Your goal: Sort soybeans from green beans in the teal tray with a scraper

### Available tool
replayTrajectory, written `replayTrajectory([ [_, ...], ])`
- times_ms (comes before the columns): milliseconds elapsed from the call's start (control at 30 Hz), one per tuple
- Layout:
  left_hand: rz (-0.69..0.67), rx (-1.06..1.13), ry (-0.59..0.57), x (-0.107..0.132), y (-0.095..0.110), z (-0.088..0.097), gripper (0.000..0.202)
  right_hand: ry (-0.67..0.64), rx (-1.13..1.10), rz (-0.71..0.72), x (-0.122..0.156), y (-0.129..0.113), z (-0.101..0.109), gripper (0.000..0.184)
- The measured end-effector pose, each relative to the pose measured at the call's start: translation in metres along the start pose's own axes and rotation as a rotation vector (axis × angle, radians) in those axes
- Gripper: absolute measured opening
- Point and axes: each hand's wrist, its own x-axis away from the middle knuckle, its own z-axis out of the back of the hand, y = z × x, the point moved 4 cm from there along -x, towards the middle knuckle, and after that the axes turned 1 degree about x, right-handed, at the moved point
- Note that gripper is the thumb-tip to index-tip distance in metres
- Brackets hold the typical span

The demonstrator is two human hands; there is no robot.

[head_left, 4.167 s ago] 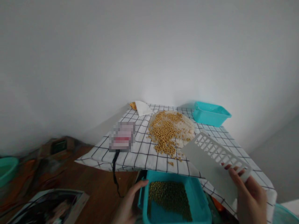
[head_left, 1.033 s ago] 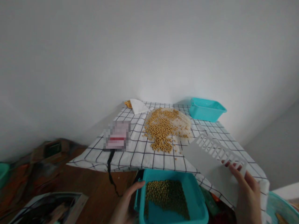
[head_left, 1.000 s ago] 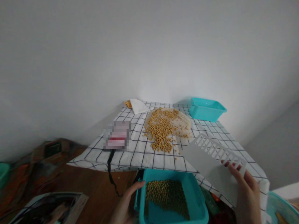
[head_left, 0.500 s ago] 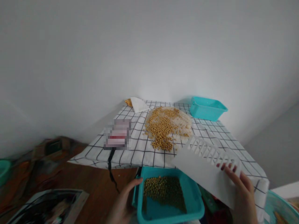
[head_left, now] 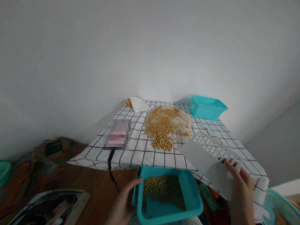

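Note:
My left hand [head_left: 125,200] grips the left rim of a teal plastic bin [head_left: 170,215], its thumb over the edge. Inside lie soybeans [head_left: 153,186] beside smaller dark green beans [head_left: 174,190]; part of the bin floor shows bare. In my right hand [head_left: 241,187] is a flat white plastic sheet with a slotted edge [head_left: 206,159], the fingers passing through the slots. The sheet is tilted over the table's front right part. Beyond it, a loose pile of soybeans [head_left: 161,125] spreads over the checked tablecloth [head_left: 140,156], with a thin pale layer under its right side.
An upright teal bin [head_left: 208,109] stands at the back right. A white cloth or paper [head_left: 138,104] lies at the back left, and a blurred-out flat object [head_left: 117,134] with a black strap nearer. Below left is an open box [head_left: 77,200]; lower right, a teal tub [head_left: 281,209].
The white sheet has moved slightly to the right and away from the bin, with my right hand. My left hand and the bin stay nearly in place.

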Motion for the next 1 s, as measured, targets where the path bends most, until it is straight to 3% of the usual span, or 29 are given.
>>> replayTrajectory([
  [167, -0.001, -0.001, 0.016, 0.002, 0.001, -0.002, 0.017, -0.049, 0.008, 0.025, 0.011, -0.009, -0.014, 0.029],
  [733, 0.009, 0.054, 0.024, 0.003, -0.003, -0.003, 0.007, -0.113, 0.093, 0.078, 0.021, -0.014, -0.034, 0.038],
  [900, 0.006, 0.051, 0.032, -0.003, -0.004, 0.003, 0.007, -0.084, 0.041, 0.102, 0.025, -0.02, -0.033, 0.031],
  [1000, -0.014, 0.066, -0.012, -0.008, -0.006, 0.007, 0.017, -0.064, 0.016, 0.141, 0.021, -0.02, -0.028, 0.027],
])
